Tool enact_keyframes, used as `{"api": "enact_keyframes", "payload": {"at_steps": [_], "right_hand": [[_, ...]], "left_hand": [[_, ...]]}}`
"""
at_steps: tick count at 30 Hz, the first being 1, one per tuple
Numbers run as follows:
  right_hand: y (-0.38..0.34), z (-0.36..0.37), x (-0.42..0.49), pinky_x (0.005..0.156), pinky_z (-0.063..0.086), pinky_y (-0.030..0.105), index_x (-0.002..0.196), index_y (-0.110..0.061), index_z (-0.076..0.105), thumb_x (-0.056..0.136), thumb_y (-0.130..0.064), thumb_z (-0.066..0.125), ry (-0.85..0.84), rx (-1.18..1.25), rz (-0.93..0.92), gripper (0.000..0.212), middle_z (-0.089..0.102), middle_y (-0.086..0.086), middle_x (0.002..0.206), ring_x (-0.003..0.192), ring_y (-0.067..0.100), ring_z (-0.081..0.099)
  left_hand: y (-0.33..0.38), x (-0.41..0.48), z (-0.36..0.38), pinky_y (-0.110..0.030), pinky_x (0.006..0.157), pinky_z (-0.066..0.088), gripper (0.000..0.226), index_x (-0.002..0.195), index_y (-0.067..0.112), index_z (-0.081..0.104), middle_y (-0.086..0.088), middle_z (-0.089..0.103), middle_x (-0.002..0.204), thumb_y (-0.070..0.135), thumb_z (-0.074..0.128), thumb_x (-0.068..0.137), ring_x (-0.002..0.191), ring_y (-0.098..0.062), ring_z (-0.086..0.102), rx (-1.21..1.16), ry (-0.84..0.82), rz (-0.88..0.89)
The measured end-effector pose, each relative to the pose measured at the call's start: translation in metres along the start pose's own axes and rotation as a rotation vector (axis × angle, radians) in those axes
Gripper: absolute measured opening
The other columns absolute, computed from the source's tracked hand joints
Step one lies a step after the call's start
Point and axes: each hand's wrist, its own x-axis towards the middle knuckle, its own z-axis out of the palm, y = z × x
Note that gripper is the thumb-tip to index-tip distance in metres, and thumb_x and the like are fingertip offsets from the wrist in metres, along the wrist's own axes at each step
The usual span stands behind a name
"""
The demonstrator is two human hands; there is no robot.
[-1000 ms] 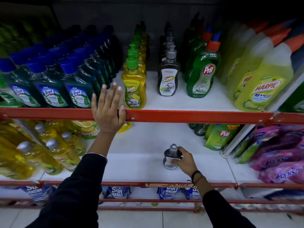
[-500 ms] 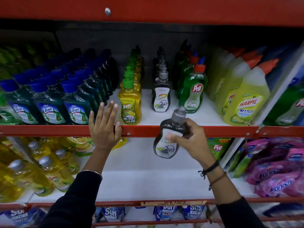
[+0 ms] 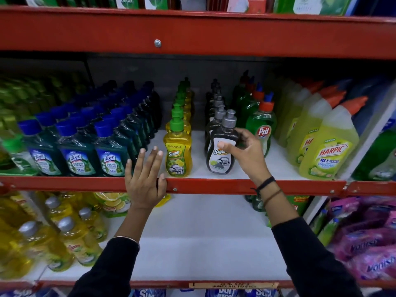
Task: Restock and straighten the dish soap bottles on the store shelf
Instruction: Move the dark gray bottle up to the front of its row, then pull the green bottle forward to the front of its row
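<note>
The near white lower shelf board point(image 3: 192, 249) is being left largely bare, with clear yellow plastic bottles with grey caps point(image 3: 70, 239) being kept lying at its left and pink detergent pouches point(image 3: 368, 239) at its right. Above it, the red metal front rail point(image 3: 214, 186) of the middle shelf is being pressed by the left hand point(image 3: 144, 181), its palm laid flat over the rail, fingers spread wide and pointing up, nothing being held. Just beyond the rail, a dark grey plastic dish soap bottle with a grey pump cap and white label point(image 3: 221, 151) is being gripped upright by the right hand point(image 3: 246, 153), thumb across the label and fingers curled round its right side; its base is being seen at the front of the white shelf, at the head of a row of matching dark bottles point(image 3: 215, 103). Just beside it, apart, a yellow bottle with a green cap point(image 3: 177, 151) is being shown heading its own row. Blue-capped dark green bottles point(image 3: 85, 144) are being seen further left, and green bottles with orange caps point(image 3: 260, 123) and pale yellow angled-neck bottles point(image 3: 327, 146) to the right.
</note>
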Motion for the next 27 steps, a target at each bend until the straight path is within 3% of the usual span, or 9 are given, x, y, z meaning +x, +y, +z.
{"api": "enact_keyframes", "payload": {"at_steps": [2,5,9,13,15,18,20,24,27], "right_hand": [[0.007,0.003,0.004,0.072,0.051,0.013,0.103,-0.015,0.061,0.070,-0.007,0.078,-0.022,-0.026,0.004,0.038,0.069,0.000,0.097,0.082,-0.004,0.064],[0.015,0.004,0.008,0.075,0.052,0.013,0.109,-0.014,0.061,0.071,-0.009,0.077,-0.039,-0.034,0.012,0.042,0.068,0.010,0.108,0.090,0.004,0.065],[0.017,0.002,0.007,0.077,0.051,0.013,0.106,-0.026,0.059,0.074,-0.010,0.075,-0.066,-0.037,-0.002,0.039,0.067,0.001,0.105,0.087,-0.007,0.064],[0.022,-0.004,0.004,0.091,0.052,0.031,0.112,-0.032,0.055,0.075,-0.015,0.074,-0.114,-0.081,-0.013,0.045,0.067,0.003,0.110,0.097,0.008,0.065],[0.024,-0.011,0.001,0.092,0.051,0.032,0.119,-0.029,0.054,0.076,-0.017,0.074,-0.103,-0.114,-0.019,0.048,0.066,0.001,0.112,0.098,0.011,0.064],[0.018,-0.031,-0.014,0.081,0.052,0.020,0.126,-0.019,0.048,0.078,-0.017,0.073,0.033,-0.091,-0.069,0.055,0.062,0.000,0.115,0.094,0.011,0.063],[0.010,-0.052,-0.026,0.075,0.052,0.018,0.124,-0.022,0.045,0.080,-0.015,0.069,0.163,-0.059,-0.156,0.051,0.061,0.002,0.114,0.087,0.009,0.063],[-0.004,-0.108,-0.042,0.075,0.050,0.020,0.113,-0.029,0.047,0.084,-0.014,0.064,0.437,-0.108,-0.326,0.037,0.061,-0.003,0.106,0.084,0.004,0.061],[-0.004,-0.159,-0.043,0.078,0.049,0.027,0.110,-0.023,0.050,0.085,-0.013,0.061,0.714,-0.188,-0.399,0.029,0.059,0.006,0.103,0.089,0.012,0.060]], "left_hand": [[0.000,0.000,0.001,-0.049,0.115,0.023,0.054,0.150,0.021,0.034,-0.004,0.050,0.145,0.037,0.025,0.099,0.142,-0.025,0.037,0.000,0.010,0.002],[-0.001,0.000,0.002,-0.047,0.117,0.021,0.054,0.151,0.022,0.032,-0.004,0.051,0.145,0.037,0.025,0.099,0.141,-0.025,0.037,-0.004,0.017,0.001],[0.000,-0.001,0.002,-0.047,0.118,0.020,0.053,0.150,0.021,0.034,-0.006,0.048,0.147,0.036,0.027,0.099,0.145,-0.024,0.033,-0.014,0.015,-0.001],[0.004,-0.002,-0.002,-0.048,0.120,0.014,0.055,0.152,0.020,0.028,-0.003,0.033,0.157,0.040,0.027,0.101,0.149,-0.021,0.023,-0.088,0.017,-0.068],[0.015,0.001,-0.004,-0.049,0.121,0.011,0.056,0.154,0.021,0.021,0.003,0.019,0.163,0.041,0.026,0.102,0.151,-0.020,0.018,-0.138,0.027,-0.102],[0.044,0.013,-0.006,-0.050,0.121,0.009,0.057,0.155,0.022,0.015,0.005,0.011,0.165,0.040,0.026,0.102,0.152,-0.019,0.013,-0.181,0.053,-0.023],[0.067,0.025,-0.006,-0.049,0.121,0.007,0.058,0.155,0.023,0.013,0.006,0.008,0.165,0.040,0.027,0.102,0.152,-0.019,0.010,-0.200,0.083,0.042],[0.107,0.047,0.001,-0.047,0.122,0.005,0.061,0.156,0.022,0.012,0.005,0.007,0.165,0.041,0.032,0.101,0.152,-0.019,0.008,-0.206,0.110,0.088],[0.120,0.052,0.011,-0.047,0.122,0.003,0.068,0.156,0.021,0.011,0.005,0.004,0.165,0.041,0.039,0.096,0.153,-0.020,0.005,-0.183,0.074,0.046]]}}
